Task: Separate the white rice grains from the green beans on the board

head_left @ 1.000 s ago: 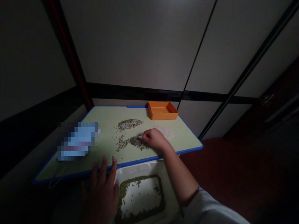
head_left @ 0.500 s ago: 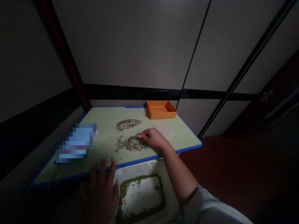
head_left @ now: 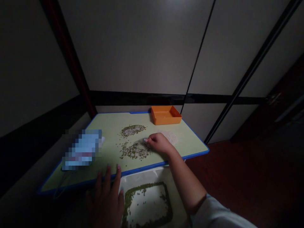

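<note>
My right hand (head_left: 159,143) is closed in a pinch over the right side of the nearer pile (head_left: 136,150) of small green beans mixed with pale grains. What its fingertips hold, if anything, is too small to make out. Behind lies a second mixed pile (head_left: 133,129). A spread of pale, rice-like grains (head_left: 172,137) lies just beyond the right hand. My left hand (head_left: 106,194), fingers spread, rests in shadow by the table's front edge and touches or nearly touches the white basin (head_left: 152,173). Green beans line the border of the basin's floor.
The pale yellow table (head_left: 114,117) has a blue rim. An orange box (head_left: 166,120) stands at its back right, close to the wall panels (head_left: 140,50). A blurred blue package (head_left: 83,148) lies on the left. Dark red floor (head_left: 220,177) shows at right.
The whole view has shifted slightly, so everything sits a little lower and further right. My right hand stays over the nearer pile, still pinched. My left hand keeps its place by the edge.
</note>
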Demonstrator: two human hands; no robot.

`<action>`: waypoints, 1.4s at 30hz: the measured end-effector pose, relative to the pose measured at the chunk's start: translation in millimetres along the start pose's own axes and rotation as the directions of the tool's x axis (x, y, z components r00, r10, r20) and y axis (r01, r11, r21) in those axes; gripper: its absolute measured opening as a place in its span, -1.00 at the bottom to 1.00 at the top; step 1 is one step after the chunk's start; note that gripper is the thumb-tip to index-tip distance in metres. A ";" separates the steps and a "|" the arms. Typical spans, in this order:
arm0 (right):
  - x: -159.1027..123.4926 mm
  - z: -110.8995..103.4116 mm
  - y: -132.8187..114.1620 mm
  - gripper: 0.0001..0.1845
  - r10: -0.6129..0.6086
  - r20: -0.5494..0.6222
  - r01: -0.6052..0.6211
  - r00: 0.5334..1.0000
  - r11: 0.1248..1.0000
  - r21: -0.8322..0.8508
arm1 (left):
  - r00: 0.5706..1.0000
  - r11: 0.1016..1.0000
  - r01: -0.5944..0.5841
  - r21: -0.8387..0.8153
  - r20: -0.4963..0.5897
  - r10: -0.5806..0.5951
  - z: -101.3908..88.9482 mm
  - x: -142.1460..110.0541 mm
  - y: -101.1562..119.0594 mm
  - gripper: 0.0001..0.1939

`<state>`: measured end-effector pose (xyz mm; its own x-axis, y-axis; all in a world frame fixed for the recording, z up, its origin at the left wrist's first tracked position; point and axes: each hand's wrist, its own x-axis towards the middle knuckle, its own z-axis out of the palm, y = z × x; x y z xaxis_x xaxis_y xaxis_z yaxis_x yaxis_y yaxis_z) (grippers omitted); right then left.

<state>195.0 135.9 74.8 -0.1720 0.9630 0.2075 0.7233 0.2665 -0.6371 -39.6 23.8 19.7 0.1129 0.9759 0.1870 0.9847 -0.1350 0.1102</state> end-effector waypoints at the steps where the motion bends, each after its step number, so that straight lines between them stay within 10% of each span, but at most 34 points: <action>1: 0.6 0.9 0.6 -0.62 0.002 -0.022 -0.001 1.000 1.000 0.025 | 1.000 1.000 0.003 0.009 0.000 -0.003 0.4 0.3 0.1 -0.42; 10: 3.5 5.0 -4.9 -0.70 -0.042 -0.152 0.025 0.987 0.994 -0.110 | 0.996 0.994 0.033 0.102 0.078 -0.041 -2.0 2.3 2.4 -0.40; 23: 7.9 1.9 2.7 -0.64 0.173 -0.254 -0.267 0.952 0.873 -0.408 | 1.000 0.972 0.021 0.235 0.007 -0.023 -10.2 -1.6 19.9 -0.45; 42: 4.7 2.9 -2.3 -0.66 -0.064 -0.101 0.049 0.993 0.988 -0.146 | 0.997 0.985 0.033 0.168 0.059 -0.044 -7.7 -3.1 23.5 -0.23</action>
<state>190.6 140.0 75.0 -0.1500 0.9348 0.3218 0.8041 0.3048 -0.5105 -17.8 16.2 29.2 0.0774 0.9893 0.1239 0.9962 -0.0717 -0.0495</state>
